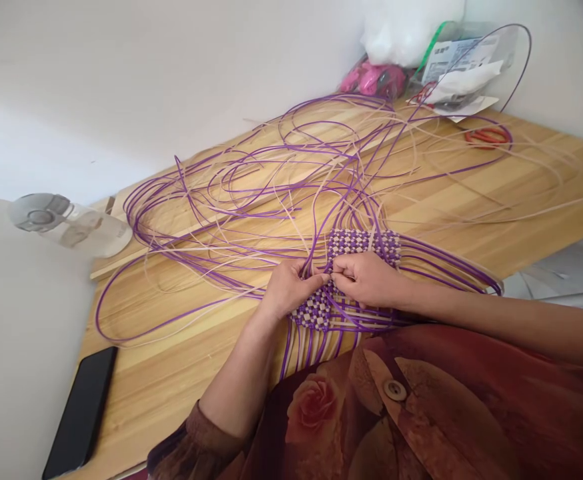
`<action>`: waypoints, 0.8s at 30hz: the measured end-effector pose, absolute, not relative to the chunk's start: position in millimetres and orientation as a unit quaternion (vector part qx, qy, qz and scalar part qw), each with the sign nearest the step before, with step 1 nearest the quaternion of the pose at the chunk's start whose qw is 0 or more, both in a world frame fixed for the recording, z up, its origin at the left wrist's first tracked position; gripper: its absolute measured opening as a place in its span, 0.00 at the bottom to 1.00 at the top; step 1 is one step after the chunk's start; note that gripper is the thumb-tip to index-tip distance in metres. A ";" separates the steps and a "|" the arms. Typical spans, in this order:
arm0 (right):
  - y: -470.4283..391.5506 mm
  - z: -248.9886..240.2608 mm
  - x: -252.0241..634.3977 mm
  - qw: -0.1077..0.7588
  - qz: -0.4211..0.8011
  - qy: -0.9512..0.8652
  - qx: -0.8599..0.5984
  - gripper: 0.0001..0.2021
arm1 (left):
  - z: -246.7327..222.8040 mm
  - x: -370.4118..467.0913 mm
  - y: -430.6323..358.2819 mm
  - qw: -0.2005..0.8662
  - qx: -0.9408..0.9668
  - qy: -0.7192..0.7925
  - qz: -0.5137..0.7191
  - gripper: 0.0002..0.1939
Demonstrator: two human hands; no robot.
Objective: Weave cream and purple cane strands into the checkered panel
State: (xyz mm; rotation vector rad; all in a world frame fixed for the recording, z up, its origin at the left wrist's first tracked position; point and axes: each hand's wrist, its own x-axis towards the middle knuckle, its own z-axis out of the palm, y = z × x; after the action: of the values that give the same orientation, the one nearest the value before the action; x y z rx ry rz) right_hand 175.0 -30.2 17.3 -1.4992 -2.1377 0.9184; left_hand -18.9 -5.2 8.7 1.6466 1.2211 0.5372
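A woven piece [364, 241] of purple and beige strands lies at the table's near side, with a patterned checked surface. My left hand [291, 285] is closed at its left part, thumb and fingers pinched by the weave. Close beside it, my right hand [366, 277] pinches at the same spot, its fingertips almost meeting my left thumb. What sits between the fingertips is too small to make out, though strands run right there. Long purple strands [251, 190] and beige ones fan out from the piece across the table. Parts of the weave are hidden under both hands.
On the wooden table [161, 393] lie a black phone [81, 410] at the left and red-handled scissors [486, 137] at the far right. A clear bottle [84, 227] stands at the left edge. Plastic bags [464, 67] with papers sit by the wall.
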 end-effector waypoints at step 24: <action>-67.6 72.5 176.0 0.118 0.064 -0.923 -0.362 0.09 | 7.0 -22.3 -1.9 0.596 0.559 0.500 0.285 0.16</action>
State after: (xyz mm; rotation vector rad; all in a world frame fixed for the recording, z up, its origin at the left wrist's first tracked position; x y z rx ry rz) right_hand 176.0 -67.6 72.5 -1.0589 -2.6992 0.1881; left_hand -22.3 -1.9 7.0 1.2986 1.1616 0.6626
